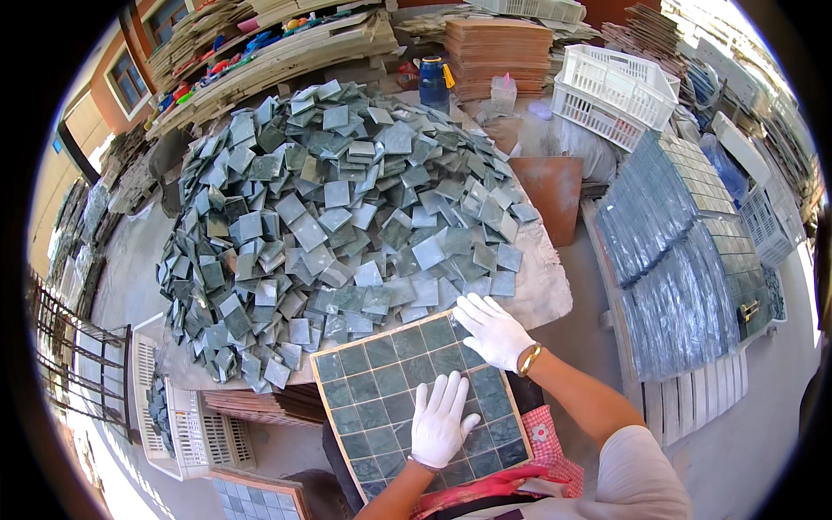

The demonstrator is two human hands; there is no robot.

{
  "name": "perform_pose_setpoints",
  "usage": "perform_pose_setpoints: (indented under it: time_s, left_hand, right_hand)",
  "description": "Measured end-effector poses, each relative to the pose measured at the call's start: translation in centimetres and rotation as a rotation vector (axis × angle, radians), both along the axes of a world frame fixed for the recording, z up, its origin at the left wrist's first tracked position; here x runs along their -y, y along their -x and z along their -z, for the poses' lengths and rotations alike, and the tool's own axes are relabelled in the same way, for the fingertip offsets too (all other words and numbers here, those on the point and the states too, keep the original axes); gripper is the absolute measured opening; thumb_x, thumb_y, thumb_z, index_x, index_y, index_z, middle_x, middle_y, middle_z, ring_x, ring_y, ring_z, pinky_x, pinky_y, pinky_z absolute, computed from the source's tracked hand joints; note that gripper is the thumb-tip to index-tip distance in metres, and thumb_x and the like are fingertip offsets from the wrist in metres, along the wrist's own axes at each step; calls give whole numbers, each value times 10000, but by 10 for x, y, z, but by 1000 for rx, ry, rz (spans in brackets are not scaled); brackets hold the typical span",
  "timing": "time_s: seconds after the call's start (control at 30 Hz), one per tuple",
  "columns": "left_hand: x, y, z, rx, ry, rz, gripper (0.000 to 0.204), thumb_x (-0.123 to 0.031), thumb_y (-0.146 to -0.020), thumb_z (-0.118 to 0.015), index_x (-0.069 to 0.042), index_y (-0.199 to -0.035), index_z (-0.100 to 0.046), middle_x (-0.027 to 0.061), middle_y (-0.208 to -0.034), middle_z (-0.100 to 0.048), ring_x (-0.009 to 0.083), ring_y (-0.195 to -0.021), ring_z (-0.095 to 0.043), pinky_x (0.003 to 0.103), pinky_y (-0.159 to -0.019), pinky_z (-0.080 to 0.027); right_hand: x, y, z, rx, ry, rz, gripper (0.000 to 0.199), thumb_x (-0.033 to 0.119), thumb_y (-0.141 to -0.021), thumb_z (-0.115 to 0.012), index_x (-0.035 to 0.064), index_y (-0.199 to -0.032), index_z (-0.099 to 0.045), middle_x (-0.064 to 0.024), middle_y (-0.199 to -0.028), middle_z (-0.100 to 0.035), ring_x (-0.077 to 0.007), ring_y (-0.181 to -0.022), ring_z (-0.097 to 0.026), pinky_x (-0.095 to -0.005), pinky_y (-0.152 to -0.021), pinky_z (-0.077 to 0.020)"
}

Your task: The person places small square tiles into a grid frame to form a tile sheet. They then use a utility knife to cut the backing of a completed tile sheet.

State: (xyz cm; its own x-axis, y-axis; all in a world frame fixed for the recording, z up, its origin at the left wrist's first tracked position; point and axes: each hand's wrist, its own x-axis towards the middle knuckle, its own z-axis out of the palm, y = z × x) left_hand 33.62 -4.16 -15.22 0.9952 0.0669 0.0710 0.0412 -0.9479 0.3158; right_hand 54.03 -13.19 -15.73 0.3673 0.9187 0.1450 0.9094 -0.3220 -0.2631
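Note:
A wooden-edged board [328, 392] lies across my lap, tilted against the table edge, with square green stone tiles [366, 386] set in a grid on it. My left hand [440, 421], in a white glove, rests flat on the tiles near the middle with its fingers stretched out. My right hand [494, 333], also white-gloved, lies spread over the board's far right corner and covers some tiles there. Just beyond the board a large heap of loose green tiles [338, 217] covers most of the table [548, 286].
Stacks of wrapped tile sheets [667, 286] stand on a pallet at right. White plastic crates [615, 87] are at the back right, and another crate [186, 433] sits low at left. A blue jug [434, 85] and a pile of brown boards [496, 57] stand behind the heap.

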Motion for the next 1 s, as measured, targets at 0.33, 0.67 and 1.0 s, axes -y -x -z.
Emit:
perform_pose_setpoints:
  time_s: [0.33, 0.67, 1.0]
  left_hand:
    - [14, 35, 4, -43, -5, 19, 700, -449, -800, -614, -28, -1337, -459, 144, -1380, -456, 296, -1283, -407, 512, -1077, -253]
    - [0, 47, 12, 74, 22, -8, 683, -455, -808, -606, -45, -1336, -466, 137, -1386, -454, 298, -1270, -415, 509, -1082, -250]
    - [-94, 149, 64, 485, 661, -702, 571, -211, -944, -446, 50, -1431, -303, 222, -1480, -329, 343, -1386, -296, 416, -1138, -204]
  right_hand:
    - [52, 82, 10, -56, 126, 180, 870, 542, -760, -654, 61, -1417, -347, -196, -1497, -257, -404, -1393, -208, -569, -1114, -172]
    - [-27, 36, 3, 91, -12, 338, 750, 490, -826, -611, 127, -1433, -360, -186, -1518, -237, -375, -1410, -186, -537, -1137, -117]
    - [-33, 193, 6, -17, 93, -337, 848, 601, -805, -552, 19, -1399, -386, -158, -1460, -352, -300, -1377, -283, -467, -1128, -215]
